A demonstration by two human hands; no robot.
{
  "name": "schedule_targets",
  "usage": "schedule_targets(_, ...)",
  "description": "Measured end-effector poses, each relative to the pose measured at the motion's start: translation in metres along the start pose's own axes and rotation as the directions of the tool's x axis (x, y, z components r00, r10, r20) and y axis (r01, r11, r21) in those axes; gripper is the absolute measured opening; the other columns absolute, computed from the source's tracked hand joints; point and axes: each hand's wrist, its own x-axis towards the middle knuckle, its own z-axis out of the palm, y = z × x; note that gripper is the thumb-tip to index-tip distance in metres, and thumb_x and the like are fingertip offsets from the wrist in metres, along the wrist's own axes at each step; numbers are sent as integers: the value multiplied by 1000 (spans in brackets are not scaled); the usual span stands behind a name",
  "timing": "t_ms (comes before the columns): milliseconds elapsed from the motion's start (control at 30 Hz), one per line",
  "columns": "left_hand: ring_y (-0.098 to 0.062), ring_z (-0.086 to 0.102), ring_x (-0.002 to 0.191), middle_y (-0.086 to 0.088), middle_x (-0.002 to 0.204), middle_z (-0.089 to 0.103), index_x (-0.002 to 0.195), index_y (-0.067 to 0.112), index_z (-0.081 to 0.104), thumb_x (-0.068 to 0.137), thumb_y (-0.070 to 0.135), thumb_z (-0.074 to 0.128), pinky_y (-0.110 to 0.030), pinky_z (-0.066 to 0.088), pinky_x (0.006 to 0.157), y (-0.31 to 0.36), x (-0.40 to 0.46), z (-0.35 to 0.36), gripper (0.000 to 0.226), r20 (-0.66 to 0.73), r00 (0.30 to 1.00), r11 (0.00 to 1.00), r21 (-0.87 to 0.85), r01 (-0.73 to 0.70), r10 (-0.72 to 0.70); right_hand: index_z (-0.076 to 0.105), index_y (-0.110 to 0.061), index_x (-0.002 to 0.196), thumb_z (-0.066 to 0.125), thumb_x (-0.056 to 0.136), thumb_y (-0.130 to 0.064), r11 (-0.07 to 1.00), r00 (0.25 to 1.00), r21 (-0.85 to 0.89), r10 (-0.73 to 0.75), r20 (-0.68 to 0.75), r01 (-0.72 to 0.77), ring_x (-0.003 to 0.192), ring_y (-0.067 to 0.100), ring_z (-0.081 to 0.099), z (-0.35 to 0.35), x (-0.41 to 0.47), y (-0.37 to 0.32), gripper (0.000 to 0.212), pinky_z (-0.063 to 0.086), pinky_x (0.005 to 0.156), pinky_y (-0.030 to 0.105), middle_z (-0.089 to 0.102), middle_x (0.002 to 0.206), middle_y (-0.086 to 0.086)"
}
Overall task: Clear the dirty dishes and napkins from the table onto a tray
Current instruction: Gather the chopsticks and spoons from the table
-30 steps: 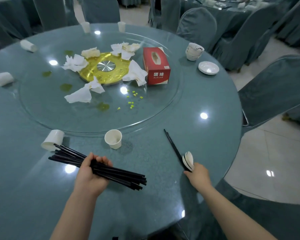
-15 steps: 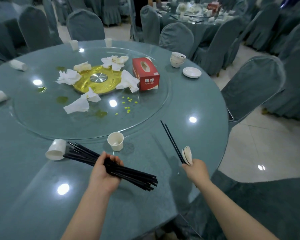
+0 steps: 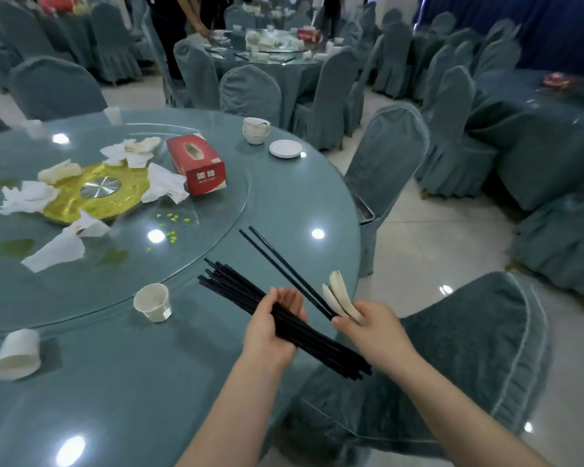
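Black chopsticks [image 3: 284,318], a thick bundle, clamped across the left hand [image 3: 270,328], fingers curled shut round the middle, tips fanned toward the red tissue box [image 3: 196,165] and butts jutting past the tabletop [image 3: 300,203] edge. Likely gathered this way to leave nothing loose for the walk to a tray. Right hand [image 3: 371,328] pinched closed on two white spoons [image 3: 339,298] and one more pair of chopsticks [image 3: 284,267], that pair angled up toward the box; probably about to be merged with the bundle, both hands nearly touching.

Still uncleared, judged from the layout: crumpled napkins [image 3: 162,187] just left of the box around the gold centre disc [image 3: 91,193]; stacked bowls [image 3: 256,129] and a small white plate [image 3: 285,148] right of the box, near the far rim; one paper cup [image 3: 152,302] upright and another [image 3: 16,353] tipped on its side, both nearer than the box. Green smears and yellow crumbs on the glass turntable [image 3: 199,230] nearer than the box.

No tray anywhere in view. Exact count of sticks in the bundle impossible to tell. Left part of the tabletop cut off by the frame. More pale cups behind the box, blurred. Right thumb and spoon handles hidden inside the grip.
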Motion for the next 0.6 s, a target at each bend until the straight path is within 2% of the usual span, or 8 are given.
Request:
schedule_targets(167, -24, 65, 72, -11, 73, 68, 78, 3, 65, 97, 23, 45, -38, 52, 73, -86, -2, 63, 34, 87, 993, 996, 44, 78, -82, 45, -31, 47, 66, 83, -28, 995, 998, -96, -32, -56, 26, 48, -2, 44, -71, -16, 34, 42, 34, 46, 14, 47, 46, -13)
schedule_targets(267, -26, 64, 80, -11, 81, 68, 85, 3, 64, 98, 24, 43, -39, 52, 78, -148, -8, 105, 32, 116, 987, 994, 12, 107, -108, 41, -29, 46, 66, 83, -29, 992, 995, -129, -23, -102, 10, 48, 0, 40, -131, -28, 70, 44, 30, 43, 16, 43, 47, -11)
schedule_targets(333, -24, 64, 80, -9, 76, 69, 84, 4, 64, 98, 25, 44, -38, 51, 78, -191, -14, 130, 32, 129, 985, 993, -19, 114, -111, 42, -28, 46, 68, 82, -29, 992, 993, -126, -5, -121, -10, 46, 0, 41, -171, -37, 100, 44, 32, 43, 14, 44, 45, -11)
schedule_targets(500, -21, 64, 76, -8, 74, 69, 86, 9, 62, 98, 27, 48, -35, 52, 72, -289, -22, 180, 26, 182, 979, 988, -102, 113, -93, 44, -25, 48, 67, 80, -29, 977, 995, -209, 22, -95, -41, 50, 3, 43, -260, -53, 171, 40, 36, 47, 13, 46, 50, -8)
schedule_targets(600, -17, 63, 79, -5, 81, 68, 90, 11, 62, 99, 30, 48, -33, 52, 77, -338, -24, 209, 26, 147, 985, 991, -88, 101, -88, 43, -20, 48, 68, 80, -30, 966, 998, -256, 30, -64, -46, 47, 5, 41, -303, -56, 208, 42, 35, 45, 14, 43, 48, -6)
